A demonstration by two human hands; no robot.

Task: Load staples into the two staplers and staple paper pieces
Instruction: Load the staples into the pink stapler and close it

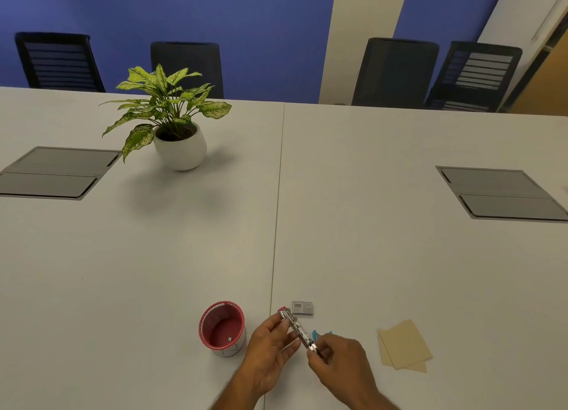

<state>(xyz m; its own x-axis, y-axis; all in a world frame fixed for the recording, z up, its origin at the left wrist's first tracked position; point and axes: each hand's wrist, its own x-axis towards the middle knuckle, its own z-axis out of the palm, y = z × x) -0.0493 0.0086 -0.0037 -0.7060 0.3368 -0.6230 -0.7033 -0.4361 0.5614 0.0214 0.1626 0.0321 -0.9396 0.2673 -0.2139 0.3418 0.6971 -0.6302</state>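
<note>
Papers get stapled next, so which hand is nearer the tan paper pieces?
Right. The right hand lies just left of the paper pieces, gripping the stapler; the left hand grips it farther left, beside the red cup.

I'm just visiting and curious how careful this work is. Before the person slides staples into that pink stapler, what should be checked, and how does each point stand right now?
1. Pink stapler held at both ends, left hand and right hand: ok.
2. Its metal staple channel exposed: looks ok, though too small to be sure.
3. Staple box close by, lying just beyond the stapler: ok.
4. Staples already in a hand or in the channel: cannot tell.
5. Second, blue stapler within reach, partly hidden by the right hand: ok.
6. Paper pieces ready, lying to the right on the table: ok.
</note>
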